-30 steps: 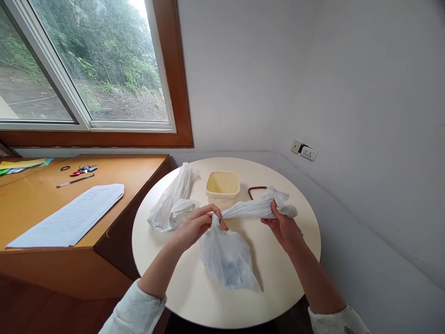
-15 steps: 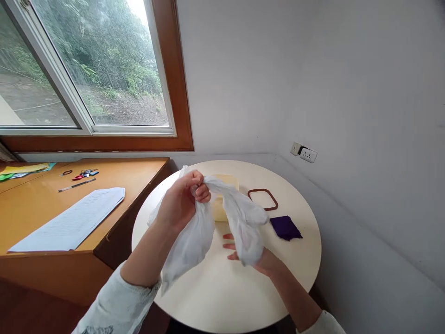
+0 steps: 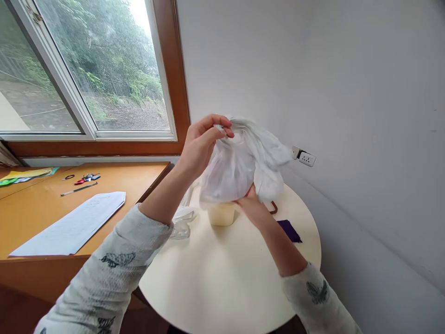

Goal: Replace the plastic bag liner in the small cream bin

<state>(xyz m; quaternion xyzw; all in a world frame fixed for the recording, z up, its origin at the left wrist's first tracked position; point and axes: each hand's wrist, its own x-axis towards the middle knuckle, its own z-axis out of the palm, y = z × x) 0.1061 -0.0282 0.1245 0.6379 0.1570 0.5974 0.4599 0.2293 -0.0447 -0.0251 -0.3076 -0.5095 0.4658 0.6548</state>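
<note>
Probably sharing weight: left hand (image 3: 205, 144) pinches top of white bag (image 3: 231, 174), right hand (image 3: 251, 204) supports underside, fingers mostly hidden, closure unclear; cream tub (image 3: 221, 216) at bag's six o'clock.

A thin white plastic bag (image 3: 232, 174), translucent and heavily creased, is held up in the air between the left hand (image 3: 203, 144) and the right hand (image 3: 253, 206). Its gathered upper part is pinched at the left hand's fingertips, where a small white tip pokes out between thumb and fingers. Just below those fingertips, the body bulges out full and rounded, with a faint pinkish tint; its contents cannot be made out. The underside rests against the right hand. A loose, bunched length arches rightward from the left hand and droops beside the right hand's thumb, its outer edge blurred.
</note>
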